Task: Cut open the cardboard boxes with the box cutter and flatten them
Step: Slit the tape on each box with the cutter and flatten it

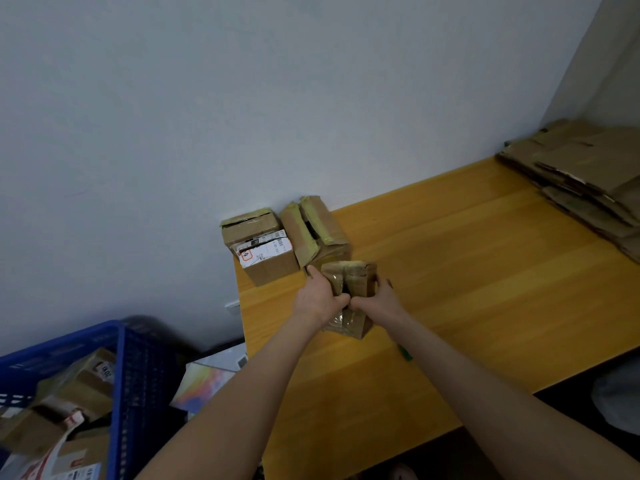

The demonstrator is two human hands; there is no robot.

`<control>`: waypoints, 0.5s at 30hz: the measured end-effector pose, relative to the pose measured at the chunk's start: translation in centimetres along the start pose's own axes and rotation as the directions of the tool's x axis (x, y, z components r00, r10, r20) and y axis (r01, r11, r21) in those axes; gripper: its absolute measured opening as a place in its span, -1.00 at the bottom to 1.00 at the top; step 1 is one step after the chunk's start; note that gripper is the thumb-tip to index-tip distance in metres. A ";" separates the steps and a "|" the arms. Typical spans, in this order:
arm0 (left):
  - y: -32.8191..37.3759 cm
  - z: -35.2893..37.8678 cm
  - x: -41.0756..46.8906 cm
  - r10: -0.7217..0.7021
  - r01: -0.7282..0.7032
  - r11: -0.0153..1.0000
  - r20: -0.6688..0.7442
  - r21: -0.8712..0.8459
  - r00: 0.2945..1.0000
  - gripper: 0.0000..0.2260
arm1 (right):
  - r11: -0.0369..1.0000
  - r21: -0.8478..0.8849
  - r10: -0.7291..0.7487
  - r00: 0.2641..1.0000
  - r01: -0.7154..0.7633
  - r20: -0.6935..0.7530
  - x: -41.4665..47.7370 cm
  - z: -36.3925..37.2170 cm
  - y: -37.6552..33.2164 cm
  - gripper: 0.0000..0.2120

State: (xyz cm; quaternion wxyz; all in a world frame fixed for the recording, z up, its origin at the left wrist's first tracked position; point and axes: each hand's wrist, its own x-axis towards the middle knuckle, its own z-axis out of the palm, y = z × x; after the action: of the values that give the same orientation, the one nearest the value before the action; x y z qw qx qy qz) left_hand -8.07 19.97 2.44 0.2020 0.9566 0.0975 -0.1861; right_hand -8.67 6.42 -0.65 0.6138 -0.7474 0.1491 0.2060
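Observation:
A small taped cardboard box (353, 275) stands on the wooden table (467, 271) in front of me, its top seam split open. My left hand (320, 296) grips its left side with the thumb hooked into the gap. My right hand (375, 297) grips the right side, thumb at the same gap. A green box cutter (405, 352) lies on the table, mostly hidden under my right forearm. Two more boxes stand at the table's back left corner: one with a white shipping label (261, 249) and one with its flaps loose (317, 233).
A pile of flattened cardboard (581, 174) lies at the table's far right, against the wall. To the left of the table, a blue plastic crate (114, 372) on the floor holds several more boxes. A colourful flat package (204, 382) lies between crate and table.

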 end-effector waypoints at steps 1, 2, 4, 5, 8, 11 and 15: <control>0.2 -0.1 -0.1 0.028 -0.028 0.999 -0.004 -0.017 1.000 -0.15 | 1.000 0.012 0.015 1.000 -0.014 -0.008 0.1 0.0 0.0 -0.45; 0.3 -0.2 -0.3 0.063 -0.063 0.998 -0.013 -0.010 0.998 -0.19 | 0.999 0.025 0.033 0.999 -0.033 -0.014 0.2 0.0 -0.1 -0.43; 0.6 -0.2 -0.6 0.116 -0.115 0.993 -0.048 0.018 0.992 -0.34 | 0.997 0.046 0.057 0.998 -0.056 -0.014 0.5 -0.2 -0.2 -0.41; 0.6 -0.3 -0.6 0.123 -0.122 0.992 -0.064 0.020 0.990 -0.47 | 0.996 0.056 0.065 0.998 -0.064 -0.009 0.6 -0.3 -0.1 -0.41; 0.5 -0.5 -0.7 0.130 -0.130 0.992 -0.097 0.007 0.987 -0.80 | 0.988 0.113 0.099 0.994 -0.103 0.039 0.6 -0.9 0.0 -0.50; 0.1 -1.0 -0.6 0.180 -0.183 0.982 -0.059 -0.052 0.982 -0.82 | 0.981 0.130 0.130 0.986 -0.142 0.102 0.7 -1.9 0.4 -0.53; -0.8 -1.4 0.1 0.186 -0.178 0.952 0.006 -0.249 0.983 -0.79 | 0.979 0.132 0.135 0.980 -0.155 0.150 0.8 -3.1 0.1 -0.51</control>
State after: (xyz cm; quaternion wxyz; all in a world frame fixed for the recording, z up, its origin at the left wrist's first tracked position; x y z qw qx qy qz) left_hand -7.73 21.31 3.34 0.3375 0.9259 0.0284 -0.1673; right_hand -7.62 3.37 -0.65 0.6581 -0.6722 0.1743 0.2909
